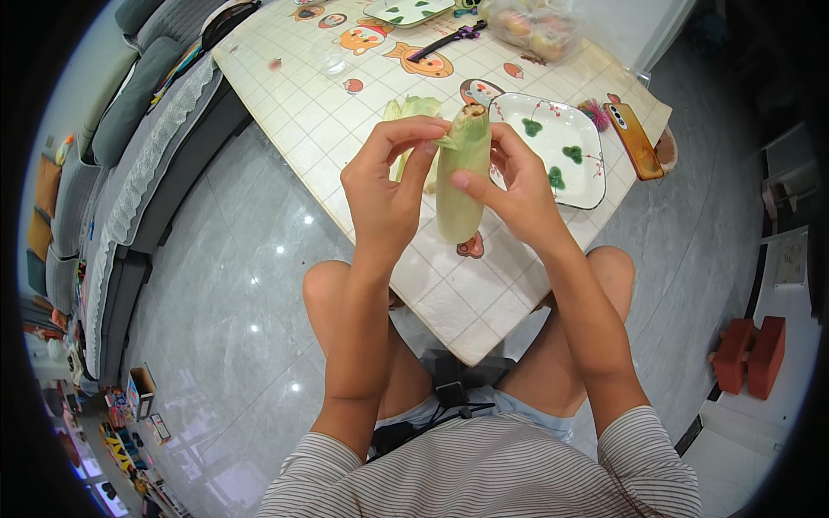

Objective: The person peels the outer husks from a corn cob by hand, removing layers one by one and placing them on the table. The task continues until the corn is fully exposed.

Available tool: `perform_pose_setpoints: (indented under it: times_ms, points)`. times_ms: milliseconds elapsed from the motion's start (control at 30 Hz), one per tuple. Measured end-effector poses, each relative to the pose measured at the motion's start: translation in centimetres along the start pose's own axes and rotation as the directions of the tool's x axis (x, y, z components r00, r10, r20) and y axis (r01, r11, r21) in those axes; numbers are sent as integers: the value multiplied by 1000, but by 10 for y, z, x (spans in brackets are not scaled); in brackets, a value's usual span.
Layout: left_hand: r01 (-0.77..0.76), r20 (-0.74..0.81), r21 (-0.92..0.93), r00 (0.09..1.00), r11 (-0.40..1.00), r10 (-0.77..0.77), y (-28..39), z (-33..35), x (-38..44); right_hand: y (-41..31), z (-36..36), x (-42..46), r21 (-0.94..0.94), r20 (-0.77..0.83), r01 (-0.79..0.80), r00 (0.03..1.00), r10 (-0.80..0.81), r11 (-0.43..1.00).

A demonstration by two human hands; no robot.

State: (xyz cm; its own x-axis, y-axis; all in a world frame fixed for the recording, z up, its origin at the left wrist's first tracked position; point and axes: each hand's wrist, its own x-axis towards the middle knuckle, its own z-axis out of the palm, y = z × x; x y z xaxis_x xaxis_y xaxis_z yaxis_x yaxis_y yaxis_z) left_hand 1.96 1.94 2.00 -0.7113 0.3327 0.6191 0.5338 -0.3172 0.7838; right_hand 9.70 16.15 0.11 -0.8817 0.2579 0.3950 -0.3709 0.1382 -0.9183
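Note:
An ear of corn, wrapped in pale green husk, is held above the near corner of the table with its cut stem end pointing away from me. My right hand grips it from the right, thumb across the front. My left hand pinches a loose strip of husk near the stem end between thumb and fingertips. Behind my left hand, pulled-off husk leaves lie on the table, partly hidden. A square white plate with green leaf patterns sits just beyond my right hand.
The table has a checked cover with cartoon prints. A phone lies at its right edge. Farther back are a plastic bag of fruit, a black and purple strap and another patterned plate. A grey sofa stands left.

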Motion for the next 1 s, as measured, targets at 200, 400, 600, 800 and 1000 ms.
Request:
perform_pose_setpoints:
  times_ms: [200, 400, 600, 800, 1000]
  points:
    - [103, 43, -159, 994, 982, -97, 1, -1, -2, -7, -5, 0, 74, 26, -57, 998, 55, 996]
    - [175, 51, -147, 984, 974, -169, 2, -3, -1, -9, -9, 0, 103, 30, -90, 996, 87, 991]
    - [192, 23, -168, 981, 967, -191, 1, -3, -1, -10, -8, -1, 127, 44, -117, 993, 112, 985]
    - [232, -2, -205, 971, 951, -238, 1, -8, 0, -8, -8, 1, 137, 50, -100, 994, 94, 985]
    - [254, -44, -208, 962, 945, -268, 1, -11, 0, -9, -11, 2, 116, 39, -94, 995, 90, 989]
